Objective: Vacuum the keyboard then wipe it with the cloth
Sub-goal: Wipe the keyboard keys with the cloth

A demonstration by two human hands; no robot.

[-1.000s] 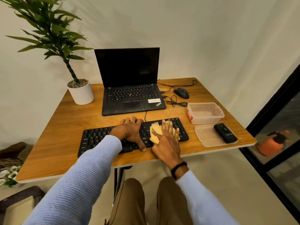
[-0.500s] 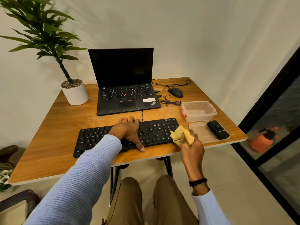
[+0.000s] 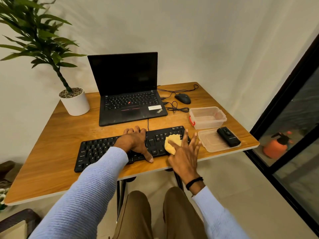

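Wipe step judged under way; vacuum step judged done, since the black handheld unit point(image 3: 228, 137) (prob. the vacuum) is parked on the clear lid point(image 3: 211, 144) at the table's front-R corner.

- keyboard point(image 3: 96, 150): laid along the front edge of the table point(image 3: 51, 144), long axis L–R, R end skewed slightly toward the back edge. Cable is run from its far edge toward the laptop point(image 3: 127, 94).
- cloth point(image 3: 172, 143): yellow, bunched, pressed on the keyboard's R end, over the outermost key block.
- R hand point(image 3: 184, 152): spread flat, all fingers straight and splayed. Cloth is pinned under palm and finger bases, not pinched. Fingertips are reached past the keyboard's R end toward the lid.
- L hand point(image 3: 134, 142): laid palm-down mid-keyboard. Fingers are bent over the far edge, thumb stretched to the near edge, so the keyboard is braced between them.

Key relation: nearly all the keyboard's length is stretched to the L of the cloth, along the long axis. The R hand is the nearer 1 and already on the cloth. A leftward stroke is judged blocked by the L hand just beside it; a shift of that brace would be needed.

Also noted: mouse point(image 3: 183, 98) and open tub point(image 3: 207, 117) toward the R edge, potted plant point(image 3: 75, 102) at the back-L corner.
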